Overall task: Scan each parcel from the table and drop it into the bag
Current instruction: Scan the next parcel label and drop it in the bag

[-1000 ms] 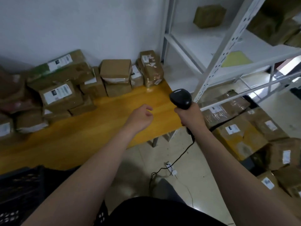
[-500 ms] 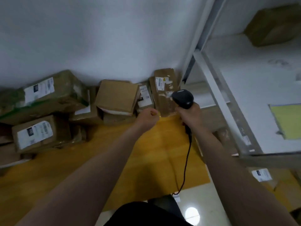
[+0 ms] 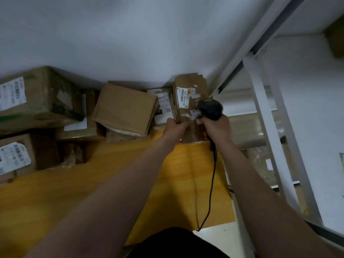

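A tall brown parcel [image 3: 188, 86] with a white barcode label stands upright at the far right end of the yellow table [image 3: 93, 183], against the wall. My left hand [image 3: 175, 128] grips its lower left edge. My right hand [image 3: 216, 128] holds a black handheld scanner [image 3: 210, 108], whose head sits right in front of the parcel's face. The scanner's black cable [image 3: 211, 185] hangs down over the table edge. No bag is in view.
Several cardboard parcels line the wall: a plain box [image 3: 124, 108], a small labelled one [image 3: 163, 107] behind it, and large labelled boxes [image 3: 37, 97] at the left. A white metal shelf rack [image 3: 268, 116] stands close on the right of the table.
I have moved closer to the table's far right corner. My left hand went from hanging loose to gripping the tall parcel. The scanner rose toward the parcel's face.
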